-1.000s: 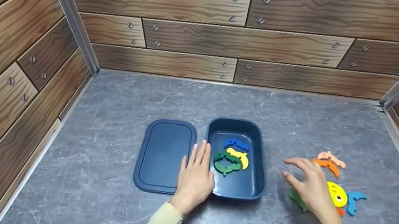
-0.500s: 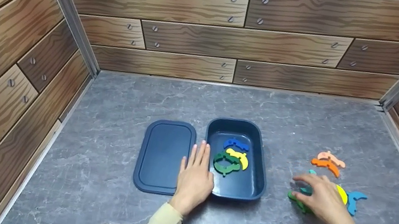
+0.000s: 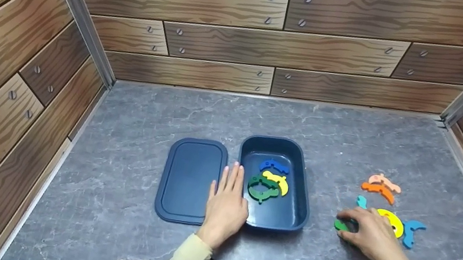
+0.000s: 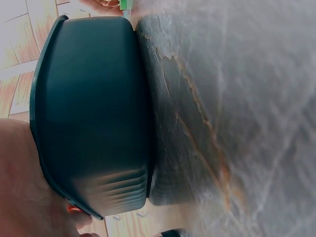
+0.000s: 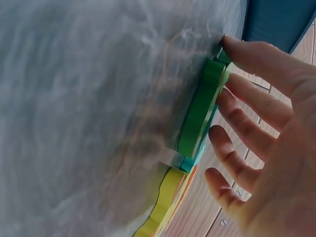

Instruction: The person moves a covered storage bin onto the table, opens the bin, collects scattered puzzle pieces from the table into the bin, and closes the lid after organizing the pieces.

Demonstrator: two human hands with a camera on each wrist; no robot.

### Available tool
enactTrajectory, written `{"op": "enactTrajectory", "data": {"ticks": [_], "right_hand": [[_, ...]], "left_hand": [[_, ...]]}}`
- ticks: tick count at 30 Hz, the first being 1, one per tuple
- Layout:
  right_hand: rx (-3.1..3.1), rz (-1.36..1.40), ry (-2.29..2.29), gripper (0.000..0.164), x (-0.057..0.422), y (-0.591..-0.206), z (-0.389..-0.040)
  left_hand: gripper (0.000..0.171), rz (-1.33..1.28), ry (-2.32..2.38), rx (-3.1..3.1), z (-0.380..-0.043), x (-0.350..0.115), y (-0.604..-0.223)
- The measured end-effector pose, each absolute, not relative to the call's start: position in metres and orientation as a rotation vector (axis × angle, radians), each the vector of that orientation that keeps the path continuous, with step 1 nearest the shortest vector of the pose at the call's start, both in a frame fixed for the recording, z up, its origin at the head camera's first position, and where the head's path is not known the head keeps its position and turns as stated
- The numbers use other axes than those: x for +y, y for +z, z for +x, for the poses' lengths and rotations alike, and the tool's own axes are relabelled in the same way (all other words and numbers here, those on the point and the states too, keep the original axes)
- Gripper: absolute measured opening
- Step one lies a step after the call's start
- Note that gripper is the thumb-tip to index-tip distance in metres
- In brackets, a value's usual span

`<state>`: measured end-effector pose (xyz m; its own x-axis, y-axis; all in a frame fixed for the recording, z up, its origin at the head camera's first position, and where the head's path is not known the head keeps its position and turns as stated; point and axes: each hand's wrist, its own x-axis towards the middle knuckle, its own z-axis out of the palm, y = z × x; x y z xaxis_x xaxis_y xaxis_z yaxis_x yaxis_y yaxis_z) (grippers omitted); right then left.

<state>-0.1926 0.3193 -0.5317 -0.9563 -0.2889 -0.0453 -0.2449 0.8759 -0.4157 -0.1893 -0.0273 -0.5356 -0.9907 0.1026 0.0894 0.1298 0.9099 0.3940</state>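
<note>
My left hand (image 3: 227, 209) rests with straight fingers along the left rim of a dark blue box (image 3: 304, 194). A blue piece (image 3: 274, 166), a yellow piece (image 3: 281, 186) and dark green pieces (image 3: 262, 196) lie inside the box. To its right, my right hand (image 3: 375, 239) pinches a flat green toy piece (image 5: 200, 116) by its end, thumb and forefinger on either side, low at the table. In the right wrist view the other fingers spread loosely beside it. A yellow piece with an eye (image 3: 392, 220) is partly hidden behind this hand.
A dark blue lid (image 3: 190, 182) lies flat left of the box. Near the right hand are a teal piece (image 3: 361, 201) and a blue piece (image 3: 411, 233). Farther back lie an orange piece (image 3: 379, 191) and a pink one (image 3: 387, 183). Wood-patterned walls (image 3: 228, 7) enclose the table.
My right hand has come down and toward me onto the green piece, and its thumb and forefinger have closed in on it. The left hand stays at the box rim.
</note>
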Motion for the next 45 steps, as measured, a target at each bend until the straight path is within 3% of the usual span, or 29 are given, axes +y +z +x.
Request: {"op": "enactTrajectory", "data": {"ticks": [6, 23, 45], "right_hand": [[2.967, -0.426, -0.625, 0.027, 0.317, -0.533, -0.192], [3.01, -0.346, -0.852, 0.027, 0.31, -0.532, -0.196], [2.804, -0.127, -1.746, 0.037, 0.289, -0.529, -0.205]], "left_hand": [[0.066, -0.19, -0.622, -3.007, -0.189, -0.027, -0.536], [0.066, -0.188, -0.605, -2.988, -0.189, -0.027, -0.537], [0.067, -0.188, -0.657, -2.985, -0.189, -0.027, -0.535]]}}
